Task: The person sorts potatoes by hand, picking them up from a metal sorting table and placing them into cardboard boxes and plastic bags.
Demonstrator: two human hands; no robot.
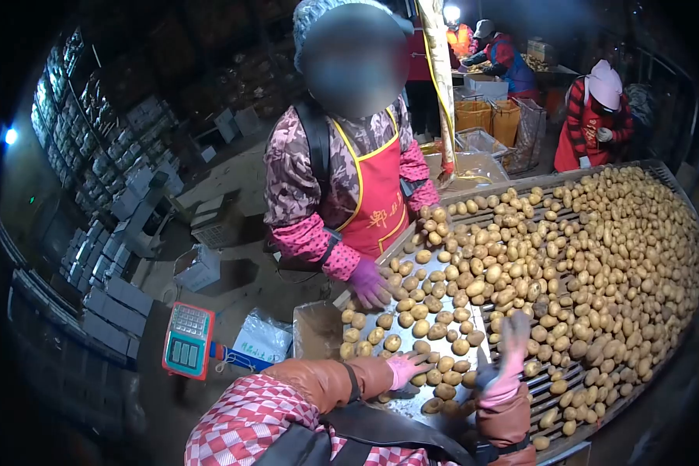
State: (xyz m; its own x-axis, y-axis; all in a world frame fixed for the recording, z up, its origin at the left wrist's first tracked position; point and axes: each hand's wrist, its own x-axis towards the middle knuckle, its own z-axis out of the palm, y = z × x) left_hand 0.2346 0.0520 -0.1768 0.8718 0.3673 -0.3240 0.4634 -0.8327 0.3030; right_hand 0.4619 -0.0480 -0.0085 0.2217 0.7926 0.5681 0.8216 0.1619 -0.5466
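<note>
Many potatoes [598, 264] cover a slatted sorting table [558, 371] and its smooth metal tray [412, 405]. On the tray, my left hand [407, 370] in a pink glove lies with its fingers stretched out against several potatoes. My right hand [509, 349], gloved in pink and grey, is raised at the border between tray and slats, its fingers extended upward and slightly blurred. Potatoes lie on both sides of it, and nothing shows in its grasp. Across the tray, a co-worker's purple-gloved hand [370, 281] rests by the potatoes at the edge.
A cardboard box [317, 330] stands at the tray's left end. Left of it are a digital scale [187, 342] and a plastic-covered white box [262, 339]. One person [365, 171] faces me; another [594, 116] bends over the far side. A pole [440, 85] rises behind the table.
</note>
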